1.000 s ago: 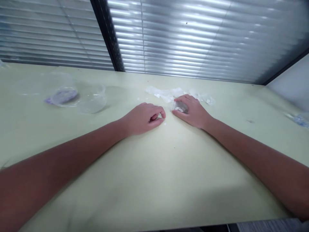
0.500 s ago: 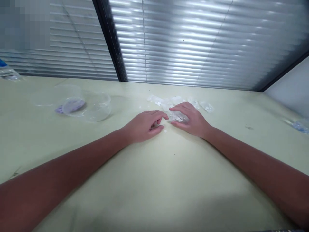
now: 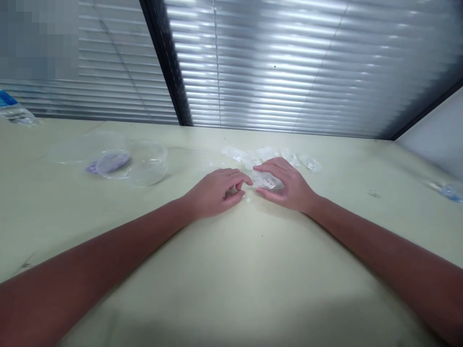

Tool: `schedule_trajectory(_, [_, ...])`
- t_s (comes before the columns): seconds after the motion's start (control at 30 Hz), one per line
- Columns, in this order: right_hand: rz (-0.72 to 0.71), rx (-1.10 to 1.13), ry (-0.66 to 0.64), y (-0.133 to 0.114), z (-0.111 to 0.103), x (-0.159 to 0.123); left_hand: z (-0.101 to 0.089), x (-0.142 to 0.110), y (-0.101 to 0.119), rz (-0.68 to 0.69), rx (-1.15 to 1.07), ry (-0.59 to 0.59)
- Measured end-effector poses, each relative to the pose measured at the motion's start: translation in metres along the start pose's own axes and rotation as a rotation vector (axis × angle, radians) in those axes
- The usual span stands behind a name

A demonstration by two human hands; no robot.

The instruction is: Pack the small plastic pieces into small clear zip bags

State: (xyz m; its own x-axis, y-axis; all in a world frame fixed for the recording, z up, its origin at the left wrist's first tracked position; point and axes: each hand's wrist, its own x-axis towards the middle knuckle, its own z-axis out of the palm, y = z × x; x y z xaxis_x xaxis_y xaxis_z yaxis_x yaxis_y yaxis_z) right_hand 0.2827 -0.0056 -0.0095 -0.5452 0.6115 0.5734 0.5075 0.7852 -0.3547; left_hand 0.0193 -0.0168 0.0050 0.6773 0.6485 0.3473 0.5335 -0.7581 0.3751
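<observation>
My left hand (image 3: 220, 193) rests on the table with its fingers curved. Its thumb and index fingertips are a little apart, and nothing shows between them. Facing it, my right hand (image 3: 289, 185) curls around a small clear plastic packet (image 3: 266, 181) with white bits in it, thumb on the near side and fingers on the far side. How firmly it grips is hard to see. A tiny white piece (image 3: 248, 200) lies just below the left fingertips. Behind the hands are clear plastic bags (image 3: 237, 154) with white pieces, and another small bag (image 3: 311, 164) sits beyond the right hand.
Clear round plastic containers (image 3: 149, 164) stand at the left, near a purple item (image 3: 108, 163). A bottle with a blue label (image 3: 14, 108) is at the far left edge. Clear plastic with blue (image 3: 450, 192) lies at the right. Window blinds (image 3: 260, 62) rise behind the table (image 3: 231, 279).
The view has tilted slightly, so everything sits a little lower. The right hand's thumb and fingers show slightly wider around the packet; the left hand has hardly moved.
</observation>
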Motion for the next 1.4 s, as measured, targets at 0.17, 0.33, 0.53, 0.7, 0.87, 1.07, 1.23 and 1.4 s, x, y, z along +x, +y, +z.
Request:
schedule_trajectory(0.17, [0.077,-0.003,0.03,0.0,-0.001,0.001,-0.002,0.001,-0.004,-0.189,-0.172,0.049])
schedule_trajectory(0.33, [0.085,0.011,0.047,0.0,-0.002,0.001,-0.008,0.003,-0.014,-0.479,-0.466,0.068])
schedule_trajectory(0.53, [0.076,0.019,0.033,0.002,-0.002,0.001,-0.023,0.002,-0.027,-0.399,-0.546,-0.148])
schedule_trajectory(0.7, [0.059,0.026,0.041,0.003,-0.001,0.001,-0.028,-0.001,-0.032,-0.275,-0.444,-0.31])
schedule_trajectory(0.87, [0.027,0.032,0.062,0.004,0.001,0.002,-0.017,0.0,-0.025,-0.317,-0.349,-0.175])
schedule_trajectory(1.07, [0.005,0.034,0.077,0.004,0.002,0.003,-0.015,0.0,-0.022,-0.314,-0.244,-0.128])
schedule_trajectory(1.23, [0.002,0.037,0.076,0.005,0.003,0.002,-0.013,-0.004,-0.021,-0.137,-0.168,-0.103])
schedule_trajectory(1.4, [0.008,0.039,0.085,0.005,0.003,0.002,-0.009,-0.007,-0.022,-0.106,-0.116,-0.103])
